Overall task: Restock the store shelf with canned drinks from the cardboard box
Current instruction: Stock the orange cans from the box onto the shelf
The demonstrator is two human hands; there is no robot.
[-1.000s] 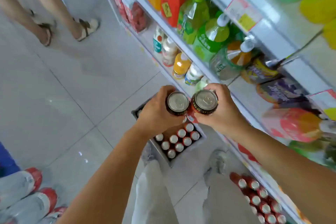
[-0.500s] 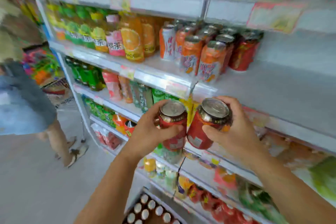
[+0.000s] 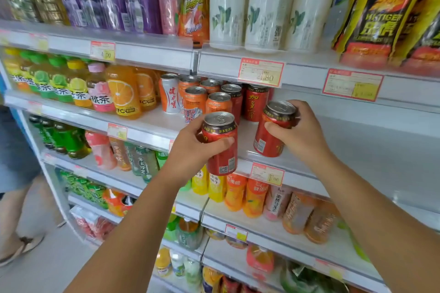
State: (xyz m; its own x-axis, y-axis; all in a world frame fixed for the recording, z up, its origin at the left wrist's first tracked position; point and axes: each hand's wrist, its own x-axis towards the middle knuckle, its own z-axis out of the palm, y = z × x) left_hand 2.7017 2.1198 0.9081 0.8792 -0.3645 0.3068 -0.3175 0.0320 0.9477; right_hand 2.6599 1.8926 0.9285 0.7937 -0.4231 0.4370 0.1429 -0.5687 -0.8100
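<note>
My left hand (image 3: 190, 147) grips a red can (image 3: 222, 150) upright, just in front of the white shelf's front edge. My right hand (image 3: 301, 135) holds a second red can (image 3: 270, 137), tilted slightly, over the front of the white shelf (image 3: 357, 150). Behind both stand red cans (image 3: 254, 104) and orange cans (image 3: 196, 100) in rows on the same shelf. The shelf to the right of my right hand is bare. The cardboard box is out of view.
Bottled teas and an orange juice bottle (image 3: 122, 93) fill the shelf's left part. Tall bottles and black-yellow packs (image 3: 381, 12) stand on the shelf above. Lower shelves hold more bottles. Another person's leg and sandal (image 3: 21, 245) are on the floor at left.
Both hands have risen from over the box on the floor to shelf height with their cans. The right can has moved onto the shelf area, and the two cans have drawn apart.
</note>
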